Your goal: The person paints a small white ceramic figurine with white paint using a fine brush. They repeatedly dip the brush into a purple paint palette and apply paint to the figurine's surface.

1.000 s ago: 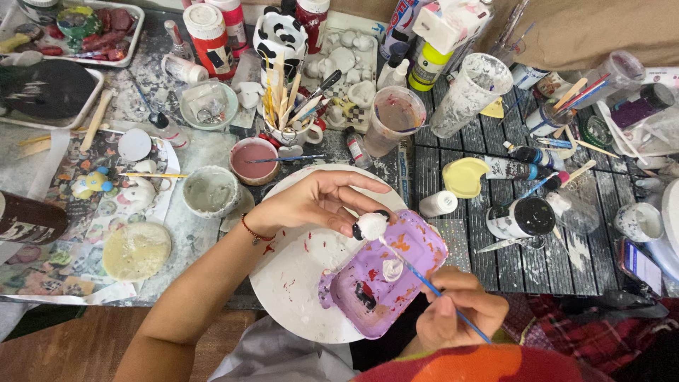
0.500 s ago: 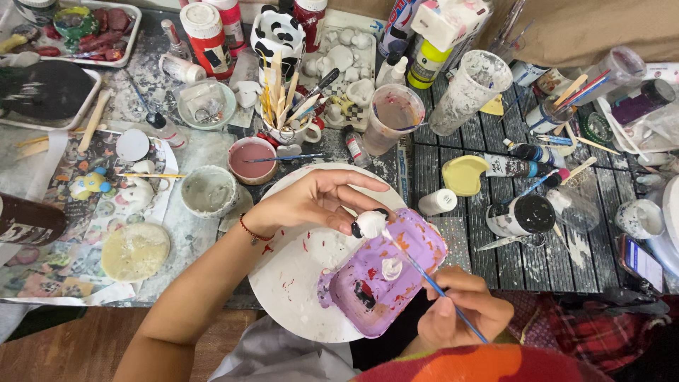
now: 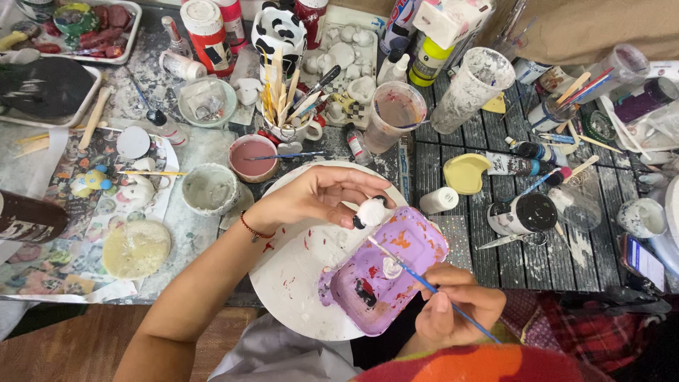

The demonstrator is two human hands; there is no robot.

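My left hand (image 3: 322,195) holds a small white clay figure (image 3: 369,211) with black spots between its fingertips, above a round white plate (image 3: 297,283). In my right hand (image 3: 453,308) is a thin blue-handled paintbrush (image 3: 431,286), whose tip rests in a blob of white paint on a purple plastic palette (image 3: 385,272). The palette lies on the plate's right side and also carries black, red and orange dabs of paint.
A pink-paint cup (image 3: 252,157), a grey-water cup (image 3: 209,189), a mug of brushes and sticks (image 3: 286,106), paint bottles (image 3: 209,35), plastic cups (image 3: 396,113), a yellow heart-shaped dish (image 3: 467,173), a black paint jar (image 3: 523,212) and a phone (image 3: 640,258) crowd the table.
The brush tip has moved down from near the figure into the white paint on the palette. My left hand has barely moved.
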